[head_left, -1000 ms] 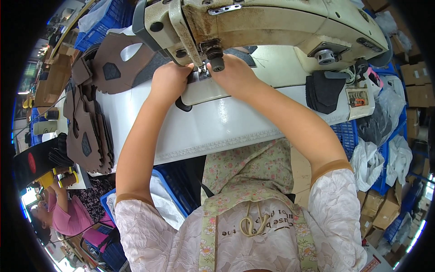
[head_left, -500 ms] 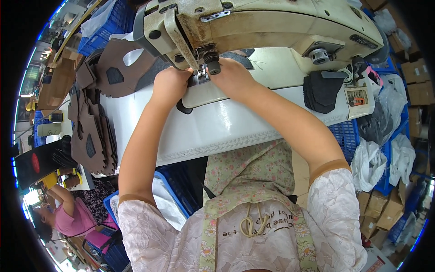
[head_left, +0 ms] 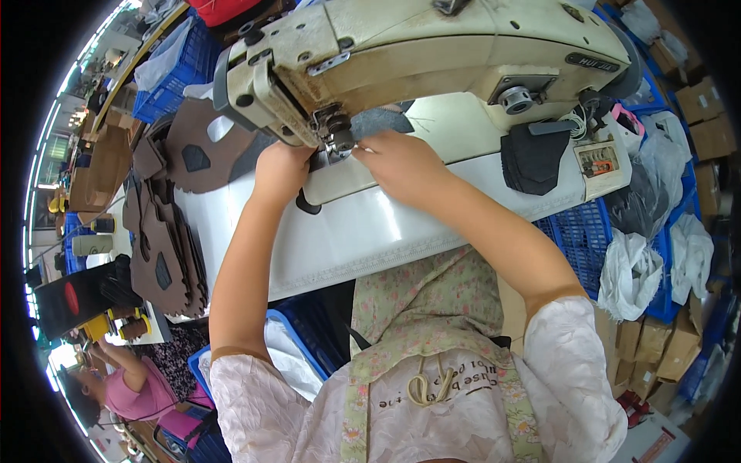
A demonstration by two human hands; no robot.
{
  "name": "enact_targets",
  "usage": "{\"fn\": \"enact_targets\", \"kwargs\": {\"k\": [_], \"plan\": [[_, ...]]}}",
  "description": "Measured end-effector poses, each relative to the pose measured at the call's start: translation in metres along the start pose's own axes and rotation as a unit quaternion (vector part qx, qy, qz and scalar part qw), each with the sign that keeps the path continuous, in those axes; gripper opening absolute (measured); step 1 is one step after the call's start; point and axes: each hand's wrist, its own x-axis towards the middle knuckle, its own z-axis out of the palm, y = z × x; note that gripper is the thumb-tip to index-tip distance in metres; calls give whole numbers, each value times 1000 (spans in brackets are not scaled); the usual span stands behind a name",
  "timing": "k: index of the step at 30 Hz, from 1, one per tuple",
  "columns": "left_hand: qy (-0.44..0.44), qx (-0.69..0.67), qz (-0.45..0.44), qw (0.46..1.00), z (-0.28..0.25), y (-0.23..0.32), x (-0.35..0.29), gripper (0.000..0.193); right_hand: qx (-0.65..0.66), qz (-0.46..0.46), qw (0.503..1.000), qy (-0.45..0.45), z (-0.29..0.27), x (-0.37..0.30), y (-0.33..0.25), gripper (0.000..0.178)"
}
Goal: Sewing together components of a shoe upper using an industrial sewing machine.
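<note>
My left hand (head_left: pixel 282 171) is curled closed just left of the sewing machine's needle area, its fingertips partly hidden by the machine head. On the other side of the presser foot (head_left: pixel 338 153), my right hand (head_left: pixel 403 163) has thumb and fingers pinched together; what lies between them is too small to tell. The cream sewing machine (head_left: pixel 417 58) arches over both hands. Dark grey material (head_left: pixel 380 120) lies under its arm, behind my right hand. Beyond my left hand, a brown cut piece (head_left: pixel 218 158) with a dark patch rests on the white table (head_left: pixel 340 239).
Brown cut pieces (head_left: pixel 158 270) are stacked at the table's left edge. Several black pieces (head_left: pixel 532 160) lie at the right beside a small tool recess (head_left: pixel 598 162). Blue crates (head_left: pixel 575 239) and plastic bags stand at the right. A person in pink (head_left: pixel 139 390) sits at the lower left.
My right hand has drawn slightly back and right from the presser foot, so its pinched fingers show more. The whole view has shifted and tilted a little.
</note>
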Motion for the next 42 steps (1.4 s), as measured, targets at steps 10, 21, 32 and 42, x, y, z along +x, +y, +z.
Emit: {"fn": "enact_targets", "kwargs": {"k": [10, 21, 32, 42], "plan": [[22, -39, -6, 999, -1, -2, -3, 32, -59, 378, 796, 468, -218, -128, 200, 46], [13, -28, -16, 999, -5, -3, -9, 26, -86, 463, 839, 272, -277, -106, 255, 67], [47, -5, 53, 997, 2, -17, -10, 26, -38, 496, 867, 20, -266, -187, 212, 16], [-28, -33, -9, 999, -8, -12, -9, 43, 1, 448, 878, -168, -264, -216, 194, 16]]}}
